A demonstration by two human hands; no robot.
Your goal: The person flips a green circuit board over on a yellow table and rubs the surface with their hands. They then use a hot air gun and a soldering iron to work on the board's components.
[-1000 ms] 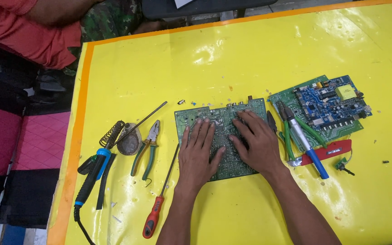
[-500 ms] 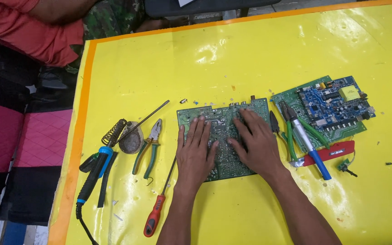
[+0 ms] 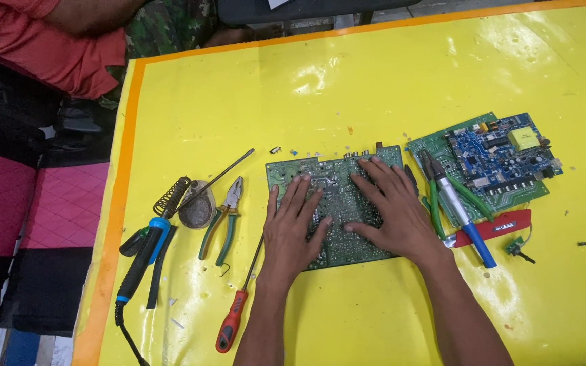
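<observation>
Both hands, left hand [image 3: 293,227] and right hand [image 3: 391,210], lie flat with fingers spread on green circuit board [image 3: 334,203]; hard pressing risks solder-pin pricks or flexed, cracked joints.

yellow table [image 3: 374,81] | green board [image 3: 334,203] | pliers [image 3: 223,217] | red screwdriver [image 3: 233,325]

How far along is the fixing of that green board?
Laid out: pliers, red screwdriver, soldering iron. In hand: left hand and right hand lie flat on the green circuit board. No tool is on it yet.
</observation>
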